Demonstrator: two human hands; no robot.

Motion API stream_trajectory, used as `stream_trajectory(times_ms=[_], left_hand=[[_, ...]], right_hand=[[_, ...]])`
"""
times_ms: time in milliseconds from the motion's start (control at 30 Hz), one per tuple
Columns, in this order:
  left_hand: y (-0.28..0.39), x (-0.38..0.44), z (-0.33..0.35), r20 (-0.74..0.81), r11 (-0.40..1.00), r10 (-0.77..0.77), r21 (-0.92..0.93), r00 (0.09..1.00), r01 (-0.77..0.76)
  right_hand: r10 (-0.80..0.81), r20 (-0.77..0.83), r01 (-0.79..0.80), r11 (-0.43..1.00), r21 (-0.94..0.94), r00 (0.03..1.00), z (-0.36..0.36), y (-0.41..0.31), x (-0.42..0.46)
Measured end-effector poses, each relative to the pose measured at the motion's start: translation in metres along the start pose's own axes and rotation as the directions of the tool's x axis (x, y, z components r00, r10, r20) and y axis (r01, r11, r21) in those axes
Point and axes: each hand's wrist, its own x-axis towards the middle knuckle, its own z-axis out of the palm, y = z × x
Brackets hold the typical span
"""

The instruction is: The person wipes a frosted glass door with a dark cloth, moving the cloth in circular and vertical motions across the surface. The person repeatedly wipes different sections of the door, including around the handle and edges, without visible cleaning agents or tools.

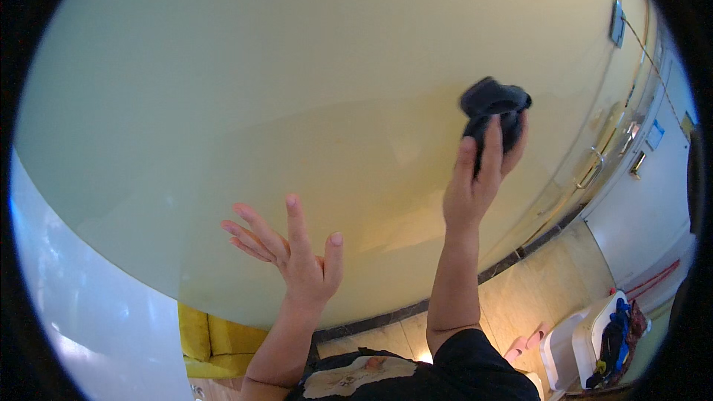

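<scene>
A large smooth pale wall panel [312,67] fills most of the view before me. My right hand [482,172] is raised at the right, its fingers closed on a bunched dark cloth [494,100]. The cloth lies against or very close to the panel; which of the two I cannot tell. Lower and to the left, my left hand [303,256] is spread with its fingers apart and nothing in it. Whether its fingertips touch the panel is not clear.
At the right are a wall plate [617,23] with a hanging cord, and a white door [640,206] with a metal handle. Below stand white stools [585,340] with clothing on top, beside pink slippers [526,341]. A yellow sofa [223,345] is at lower left.
</scene>
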Motion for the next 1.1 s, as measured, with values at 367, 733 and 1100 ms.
stream_trajectory(times_ms=[367,733,1100], left_hand=[[0.005,-0.001,-0.013,0.092,0.995,-0.008,-0.102,0.996,0.017],[-0.057,-0.025,-0.058,0.02,0.91,0.234,-0.356,0.972,-0.212],[-0.143,-0.036,-0.116,-0.167,0.962,0.132,-0.217,0.977,-0.167]], right_hand=[[-0.069,0.015,0.069,0.998,-0.003,0.997,0.034,-0.047,-0.045],[-0.164,0.178,0.179,0.981,-0.069,0.97,0.089,-0.16,-0.115],[-0.329,0.196,0.331,0.943,0.023,0.924,0.142,-0.273,-0.196]])
